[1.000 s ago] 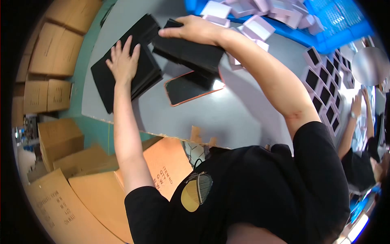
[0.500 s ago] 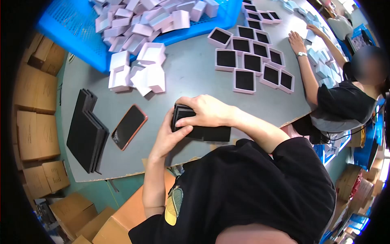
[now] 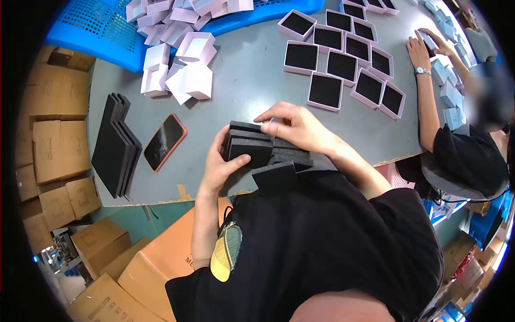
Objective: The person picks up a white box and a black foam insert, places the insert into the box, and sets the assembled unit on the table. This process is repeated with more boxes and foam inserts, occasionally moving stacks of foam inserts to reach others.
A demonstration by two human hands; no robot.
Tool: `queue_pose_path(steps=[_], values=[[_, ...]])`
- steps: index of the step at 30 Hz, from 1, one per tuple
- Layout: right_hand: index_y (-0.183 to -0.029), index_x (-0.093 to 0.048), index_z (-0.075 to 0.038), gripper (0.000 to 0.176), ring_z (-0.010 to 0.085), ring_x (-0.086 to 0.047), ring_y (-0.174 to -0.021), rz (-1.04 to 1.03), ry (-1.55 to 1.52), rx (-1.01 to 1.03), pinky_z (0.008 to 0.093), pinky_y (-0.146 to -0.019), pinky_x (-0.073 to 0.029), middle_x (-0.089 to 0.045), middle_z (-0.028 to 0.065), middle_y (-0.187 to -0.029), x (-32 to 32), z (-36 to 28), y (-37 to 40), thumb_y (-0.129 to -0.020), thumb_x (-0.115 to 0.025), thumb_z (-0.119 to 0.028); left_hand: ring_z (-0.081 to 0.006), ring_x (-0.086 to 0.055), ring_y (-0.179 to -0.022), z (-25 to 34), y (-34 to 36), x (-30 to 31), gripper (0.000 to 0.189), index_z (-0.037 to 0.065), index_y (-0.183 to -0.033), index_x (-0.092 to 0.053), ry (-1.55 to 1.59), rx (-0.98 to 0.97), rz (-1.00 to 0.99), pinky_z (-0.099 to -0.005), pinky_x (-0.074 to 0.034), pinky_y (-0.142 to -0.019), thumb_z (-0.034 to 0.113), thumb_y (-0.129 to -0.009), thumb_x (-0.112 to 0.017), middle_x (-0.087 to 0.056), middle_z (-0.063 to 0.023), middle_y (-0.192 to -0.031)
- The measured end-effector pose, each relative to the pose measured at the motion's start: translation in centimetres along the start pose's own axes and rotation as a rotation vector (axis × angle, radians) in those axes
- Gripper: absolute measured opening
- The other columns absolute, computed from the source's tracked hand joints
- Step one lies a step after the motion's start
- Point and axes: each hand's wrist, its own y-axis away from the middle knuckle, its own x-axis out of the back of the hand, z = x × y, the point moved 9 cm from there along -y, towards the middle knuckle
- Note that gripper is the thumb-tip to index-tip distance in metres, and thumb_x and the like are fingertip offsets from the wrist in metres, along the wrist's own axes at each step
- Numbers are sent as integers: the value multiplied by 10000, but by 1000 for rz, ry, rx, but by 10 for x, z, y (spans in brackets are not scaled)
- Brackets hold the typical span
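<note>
Several layers of black foam (image 3: pixel 252 150) lie at the table's near edge, spread a little apart, with loose pieces leaning toward my body. My left hand (image 3: pixel 221 163) is wrapped round the left end of these layers, thumb on the near side. At the far top edge, my right hand (image 3: pixel 300 126) pinches the foam between thumb and bent fingers. Ahead and to the right, pale pink boxes (image 3: pixel 325 90) with black inserts stand in staggered rows. Empty pale boxes (image 3: pixel 198 80) are heaped at the upper left.
A phone (image 3: pixel 165 142) lies left of my hands, beside stacked black foam sheets (image 3: pixel 115 147). A blue crate (image 3: pixel 96 32) holds more pale boxes. On the right, a co-worker (image 3: pixel 464 155) handles light blue boxes (image 3: pixel 450 94). Cardboard cartons (image 3: pixel 59 150) stand beyond the left table edge.
The foam layers in my hands have fanned apart, and nearer pieces have tilted up. My right hand has lifted from over the stack to its far edge. The view has shifted slightly.
</note>
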Motion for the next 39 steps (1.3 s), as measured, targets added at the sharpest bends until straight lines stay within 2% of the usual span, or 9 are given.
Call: queue_pose_path(steps=[5,8,11,16,18,25,28,30,39], values=[[-1426,-422,-37,826,278,-547,-1141,-270,-146,-147,395,-993,-423,-556,196,-1255,14,-10,16,-897,-487,-667,-200,-551,-1157,9,5,8,743,-29,-1336,-425,-126,-13,62,-328,-422,-1013,74,-718,-825,-572,-117,-1220],[-1460,-355,-55,898,311,-539,-1209,-329,146,119,403,-991,-439,-504,206,-1343,3,-48,37,-750,-811,-360,-197,-561,-1134,7,8,9,724,-31,-1322,-432,-139,-20,86,-330,-434,-997,82,-723,-823,-579,-120,-1202],[-1410,-394,-41,887,314,-576,-1164,-163,361,48,392,-950,-468,-568,195,-1260,-9,-47,40,-671,-862,-183,-195,-568,-1116,8,7,9,705,-32,-1322,-430,-145,8,128,-331,-442,-984,93,-742,-812,-587,-120,-1186],[-1292,-492,-30,635,223,-637,-990,-343,15,-161,333,-886,-490,-655,142,-1059,4,-1,24,-749,-792,-169,-210,-582,-1088,17,17,35,644,-35,-1341,-424,-18,21,331,-332,-461,-956,177,-827,-749,-587,-134,-1186],[-1279,-539,-35,612,234,-605,-1076,-477,2,-211,348,-916,-481,-621,153,-1148,5,5,20,-755,-798,-215,-259,-621,-1054,21,24,36,621,-49,-1343,-424,-355,26,327,-371,-484,-922,279,-883,-682,-630,-173,-1115],[-1223,-619,-57,565,307,-537,-1134,-165,330,72,384,-963,-455,-554,123,-1176,23,-12,6,-734,-816,-261,-404,-596,-1052,50,43,37,708,-70,-1198,-580,-1356,279,173,-464,-465,-900,564,-883,-582,-620,-264,-1056],[-1134,-666,-40,467,296,-550,-1062,-138,435,196,388,-910,-473,-575,115,-1101,22,-19,11,-756,-797,-281,-386,-531,-1147,110,21,38,639,-36,-1309,-512,-1396,-378,253,-449,-430,-972,298,-817,-746,-544,-241,-1257],[-1099,-675,-44,429,301,-558,-1048,-134,429,245,393,-893,-479,-584,111,-1089,18,-21,12,-734,-802,-229,-366,-439,-1293,143,-13,31,761,26,-1392,-451,-1447,-545,235,-425,-374,-1060,136,-713,-778,-468,-184,-1404],[-975,-688,-43,242,277,-614,-946,-13,15,188,383,-853,-492,-647,98,-942,23,-10,20,-763,-768,-130,-386,-443,-1258,131,-103,49,814,31,-1361,-469,-1535,-527,80,-457,-357,-1070,-3,-614,-791,-452,-177,-1376]])
